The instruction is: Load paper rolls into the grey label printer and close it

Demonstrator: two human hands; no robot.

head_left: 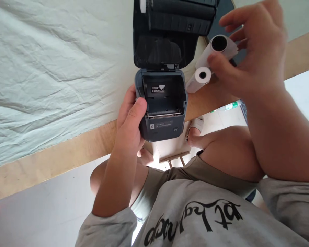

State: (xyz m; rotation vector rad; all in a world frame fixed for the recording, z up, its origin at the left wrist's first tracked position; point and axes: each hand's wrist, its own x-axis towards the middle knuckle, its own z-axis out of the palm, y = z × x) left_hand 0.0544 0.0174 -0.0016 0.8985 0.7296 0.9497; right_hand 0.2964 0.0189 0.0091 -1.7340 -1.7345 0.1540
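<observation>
A dark label printer (162, 128) with its black lid (164, 51) swung up is in my left hand (131, 118). That hand is closed around the printer's left side, thumb on the front edge. The paper bay inside holds no roll and has a small printed sticker (158, 89). My right hand (257, 51) is spread around the top of a larger white paper roll (204, 56) with a dark core. Its thumb overlaps the roll and the fingers are apart; firm contact cannot be made out. A smaller white paper roll (195, 82) stands beside the printer.
A wrinkled pale cloth (67, 68) covers the table, leaving a bare wooden edge (79, 144). A dark flat object (224, 19) lies behind the larger roll. Beyond the edge are a green-and-white item (231, 105) and my legs (226, 154).
</observation>
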